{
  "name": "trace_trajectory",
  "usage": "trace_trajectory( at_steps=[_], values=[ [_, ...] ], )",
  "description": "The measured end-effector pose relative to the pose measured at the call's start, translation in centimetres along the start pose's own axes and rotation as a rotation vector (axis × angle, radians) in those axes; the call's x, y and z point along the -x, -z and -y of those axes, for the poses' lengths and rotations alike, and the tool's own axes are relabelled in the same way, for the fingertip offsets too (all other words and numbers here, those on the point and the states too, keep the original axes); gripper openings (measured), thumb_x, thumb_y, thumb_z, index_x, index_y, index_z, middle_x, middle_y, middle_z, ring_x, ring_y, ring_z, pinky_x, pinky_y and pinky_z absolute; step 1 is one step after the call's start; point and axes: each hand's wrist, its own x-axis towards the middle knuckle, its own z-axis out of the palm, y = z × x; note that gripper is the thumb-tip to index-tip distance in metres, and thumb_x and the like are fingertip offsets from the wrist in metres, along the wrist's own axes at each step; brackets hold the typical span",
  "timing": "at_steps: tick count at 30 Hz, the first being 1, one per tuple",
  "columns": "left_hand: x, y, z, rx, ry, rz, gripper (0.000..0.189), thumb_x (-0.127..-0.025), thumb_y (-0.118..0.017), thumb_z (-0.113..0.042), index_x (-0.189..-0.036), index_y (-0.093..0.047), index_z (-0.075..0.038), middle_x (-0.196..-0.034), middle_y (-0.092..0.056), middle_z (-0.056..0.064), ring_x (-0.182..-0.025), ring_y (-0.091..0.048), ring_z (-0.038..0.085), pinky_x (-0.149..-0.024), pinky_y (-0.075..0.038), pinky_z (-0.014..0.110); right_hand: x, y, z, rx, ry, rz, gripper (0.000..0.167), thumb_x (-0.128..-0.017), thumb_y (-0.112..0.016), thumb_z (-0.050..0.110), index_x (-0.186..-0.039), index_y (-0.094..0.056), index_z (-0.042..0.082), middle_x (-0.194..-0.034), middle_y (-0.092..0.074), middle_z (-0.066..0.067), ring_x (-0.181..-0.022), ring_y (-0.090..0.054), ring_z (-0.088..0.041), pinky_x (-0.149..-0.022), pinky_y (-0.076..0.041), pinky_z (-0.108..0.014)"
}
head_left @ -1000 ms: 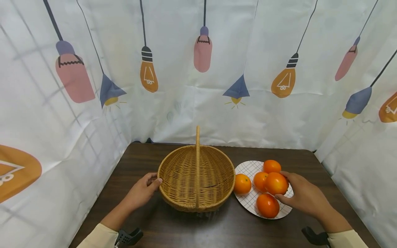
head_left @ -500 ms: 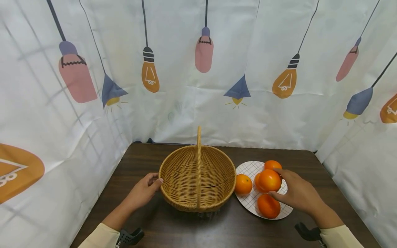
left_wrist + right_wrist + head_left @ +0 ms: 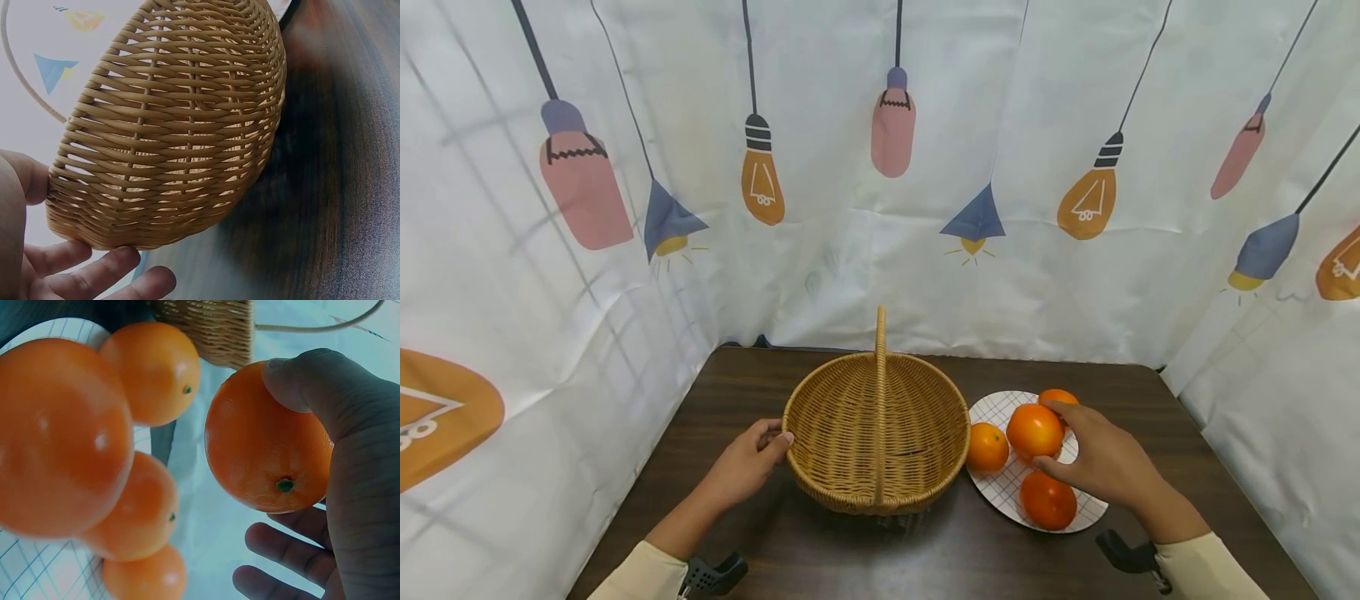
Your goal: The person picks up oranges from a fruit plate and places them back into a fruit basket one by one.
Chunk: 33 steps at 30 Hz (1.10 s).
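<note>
My left hand (image 3: pixel 747 467) pinches the left rim of a round wicker basket (image 3: pixel 831 433) with a tall arched handle. In the left wrist view its thumb is on the rim of the basket (image 3: pixel 175 112) and the fingertips are under the weave. My right hand (image 3: pixel 1105 458) grips an orange (image 3: pixel 1032 429) above a white checked plate (image 3: pixel 996 408). The right wrist view has the held orange (image 3: pixel 256 450) between thumb and fingers, its green stem end showing. Several other oranges lie on the plate, one mostly hidden behind the held one.
The plate stands right beside the basket on a dark wood table (image 3: pixel 925 558). One orange (image 3: pixel 987 447) lies at the plate's left edge, near the basket; another orange (image 3: pixel 1048 500) is at the front. White curtains (image 3: pixel 850 267) with printed lamps enclose the table.
My right hand has lifted the orange and moved it left over the plate, toward the basket. My left hand and the basket have stayed in place.
</note>
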Motion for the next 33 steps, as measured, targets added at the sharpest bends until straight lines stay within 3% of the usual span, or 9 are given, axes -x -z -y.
trace_trajectory(
  at_steps=[5, 12, 26, 33],
  values=[
    [-0.1, 0.0, 0.0, 0.000, -0.004, 0.003, 0.052, -0.108, -0.054, -0.035, -0.145, -0.048, 0.002, -0.127, -0.065, 0.014, -0.108, -0.065, 0.026, -0.084, -0.057, 0.042, -0.6, 0.0, 0.8, -0.014, 0.018, -0.007, 0.086, -0.079, -0.086, 0.051, -0.144, -0.054, 0.005, -0.136, -0.060, -0.018, -0.109, -0.064, -0.036, -0.080, -0.056, -0.059],
    [-0.2, 0.1, 0.0, -0.004, -0.008, 0.001, 0.052, -0.108, -0.053, -0.035, -0.145, -0.048, 0.002, -0.124, -0.066, 0.013, -0.106, -0.065, 0.024, -0.084, -0.056, 0.041, -1.3, -0.3, 1.6, -0.053, 0.026, 0.001, 0.087, -0.078, -0.085, 0.056, -0.144, -0.054, 0.009, -0.133, -0.062, -0.012, -0.096, -0.066, -0.026, -0.073, -0.057, -0.048],
    [0.2, -0.2, 0.1, 0.007, 0.002, -0.010, 0.052, -0.108, -0.053, -0.035, -0.145, -0.048, 0.002, -0.124, -0.066, 0.013, -0.107, -0.065, 0.026, -0.084, -0.057, 0.042, -2.0, -0.4, 2.9, -0.066, 0.076, -0.012, 0.086, -0.081, -0.084, 0.055, -0.148, -0.052, 0.012, -0.134, -0.063, -0.009, -0.095, -0.067, -0.024, -0.069, -0.057, -0.043],
    [0.3, -0.3, 0.1, 0.006, -0.004, -0.017, 0.052, -0.108, -0.054, -0.034, -0.145, -0.048, 0.003, -0.127, -0.066, 0.015, -0.107, -0.066, 0.026, -0.084, -0.057, 0.043, -2.3, -0.5, 3.5, -0.075, 0.090, -0.003, 0.086, -0.081, -0.085, 0.051, -0.149, -0.051, 0.011, -0.141, -0.059, -0.011, -0.098, -0.068, -0.027, -0.074, -0.058, -0.048]
  ],
)
